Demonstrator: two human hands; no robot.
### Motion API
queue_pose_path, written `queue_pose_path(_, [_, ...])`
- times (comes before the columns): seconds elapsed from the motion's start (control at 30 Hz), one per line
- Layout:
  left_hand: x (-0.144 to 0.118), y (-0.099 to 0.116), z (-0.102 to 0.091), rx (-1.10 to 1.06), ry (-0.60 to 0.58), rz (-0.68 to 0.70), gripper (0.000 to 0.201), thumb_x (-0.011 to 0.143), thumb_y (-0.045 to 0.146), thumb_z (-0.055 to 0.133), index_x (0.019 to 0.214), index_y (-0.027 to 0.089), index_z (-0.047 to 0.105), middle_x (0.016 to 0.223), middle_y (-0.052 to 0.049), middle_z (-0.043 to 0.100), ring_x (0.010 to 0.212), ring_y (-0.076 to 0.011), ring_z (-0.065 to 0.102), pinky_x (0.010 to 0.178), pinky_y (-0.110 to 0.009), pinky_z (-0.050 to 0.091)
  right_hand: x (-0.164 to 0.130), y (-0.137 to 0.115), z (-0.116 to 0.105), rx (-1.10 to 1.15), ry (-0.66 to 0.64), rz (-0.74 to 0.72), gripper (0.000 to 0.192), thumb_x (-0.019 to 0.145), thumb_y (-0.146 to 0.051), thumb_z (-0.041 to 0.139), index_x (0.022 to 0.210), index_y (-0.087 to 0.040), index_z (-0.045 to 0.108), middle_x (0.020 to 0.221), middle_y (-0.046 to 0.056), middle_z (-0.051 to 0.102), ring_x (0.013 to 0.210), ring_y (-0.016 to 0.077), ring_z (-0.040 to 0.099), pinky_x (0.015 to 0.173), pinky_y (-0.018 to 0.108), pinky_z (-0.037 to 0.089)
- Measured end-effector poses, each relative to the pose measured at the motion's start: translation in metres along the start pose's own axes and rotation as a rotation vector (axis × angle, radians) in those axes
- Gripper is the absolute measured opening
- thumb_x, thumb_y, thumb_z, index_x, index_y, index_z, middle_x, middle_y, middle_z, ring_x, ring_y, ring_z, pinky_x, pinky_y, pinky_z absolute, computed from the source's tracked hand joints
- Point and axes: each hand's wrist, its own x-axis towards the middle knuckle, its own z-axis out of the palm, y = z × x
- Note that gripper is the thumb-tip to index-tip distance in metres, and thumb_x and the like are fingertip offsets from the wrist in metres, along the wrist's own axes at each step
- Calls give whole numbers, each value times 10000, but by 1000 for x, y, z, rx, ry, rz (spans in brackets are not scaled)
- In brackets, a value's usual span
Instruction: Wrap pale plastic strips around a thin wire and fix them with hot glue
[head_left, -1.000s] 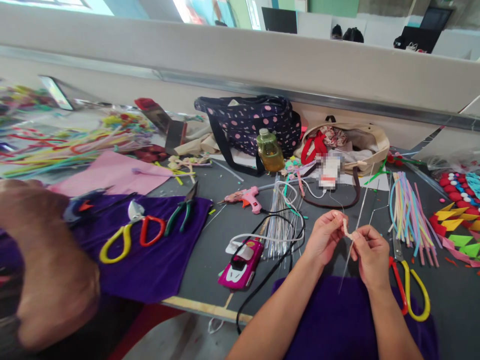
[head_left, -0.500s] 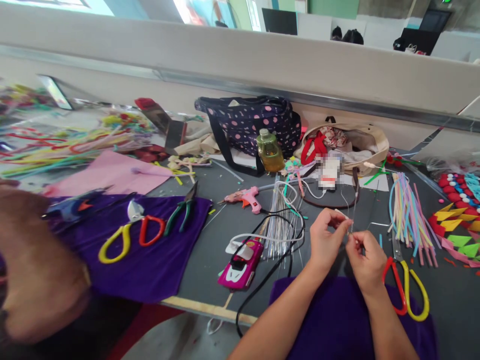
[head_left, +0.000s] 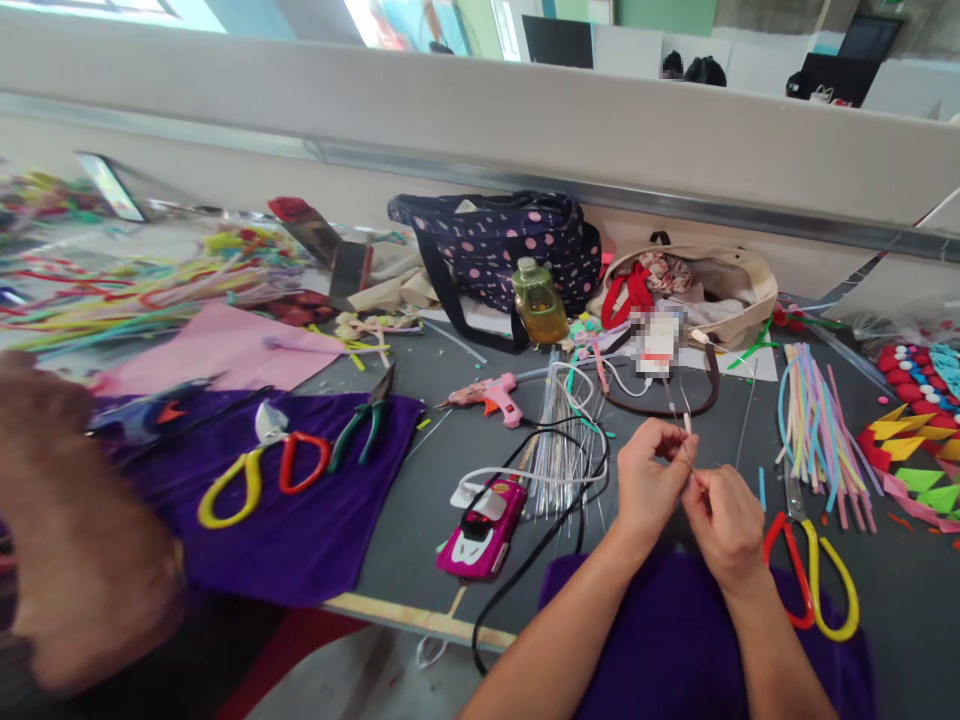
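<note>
Close together over the table's right half, my left hand [head_left: 654, 475] and my right hand [head_left: 726, 522] both pinch a thin wire [head_left: 669, 400] between thumb and fingers. It slants up from the fingertips, and a small pale piece [head_left: 688, 423] stands beside it at my left fingers. Exactly how the strands join is hidden by the fingers. Beyond the hands another thin wire [head_left: 744, 430] shows, near a small white tip [head_left: 700, 337]. Right of my right wrist lie scissors [head_left: 801, 560] with one red and one yellow handle. Purple cloth [head_left: 660, 640] lies under my forearms.
A bundle of pastel pipe cleaners [head_left: 821, 430] lies right. Left are silvery wires [head_left: 555, 470], a pink glue gun [head_left: 487, 395], a magenta toy car [head_left: 484, 530] and black cord. Behind stand a bottle [head_left: 540, 305] and a dotted bag [head_left: 495, 240]. Another person's arm [head_left: 82, 540] blurs at far left.
My right hand has turned over slightly and shifted left, closer to my left hand. The wires above my fingers have swung left, and the pale piece now points up. The other person's arm moved a little.
</note>
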Motion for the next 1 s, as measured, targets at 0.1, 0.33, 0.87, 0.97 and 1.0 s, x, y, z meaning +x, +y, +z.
queue_pose_path(0.1, [1, 1, 0, -56, 2, -45, 131, 748, 246, 650, 635, 184, 629, 637, 3, 586, 583, -108, 503, 571, -216, 410, -1, 0, 0, 35, -11, 41, 133, 885, -109, 502, 787, -195, 531, 615, -6, 494, 566, 136, 474, 553, 260, 375])
queue_pose_path(0.33, [4, -1, -2, -302, -49, -294, 139, 694, 293, 700, 658, 161, 678, 606, -1, 588, 555, -105, 495, 537, -210, 406, 0, -3, -2, 267, -5, 415, 148, 872, -232, 535, 729, -200, 558, 596, -42, 501, 517, 95, 467, 523, 214, 394])
queue_pose_path(0.87, [11, -8, -6, -1004, -462, -757, 305, 553, 325, 852, 698, 135, 663, 713, -2, 558, 593, -77, 504, 599, -203, 418, 5, 1, 2, 1091, 45, 998, 243, 796, -349, 665, 692, -189, 515, 486, -88, 451, 351, 52, 377, 373, 191, 274])
queue_pose_path(0.97, [10, -8, -4, -955, -420, -746, 300, 570, 337, 841, 686, 135, 652, 721, -6, 565, 591, -79, 493, 597, -206, 412, 5, 1, -2, 973, 17, 949, 221, 813, -352, 642, 712, -187, 535, 495, -76, 471, 368, 63, 399, 376, 194, 291])
queue_pose_path(1.0, [10, -8, -3, -912, -387, -726, 296, 587, 349, 829, 696, 135, 656, 710, -8, 568, 586, -81, 488, 596, -208, 408, 5, 0, -3, 901, 5, 927, 214, 819, -354, 631, 719, -186, 544, 495, -73, 472, 375, 68, 404, 377, 196, 296])
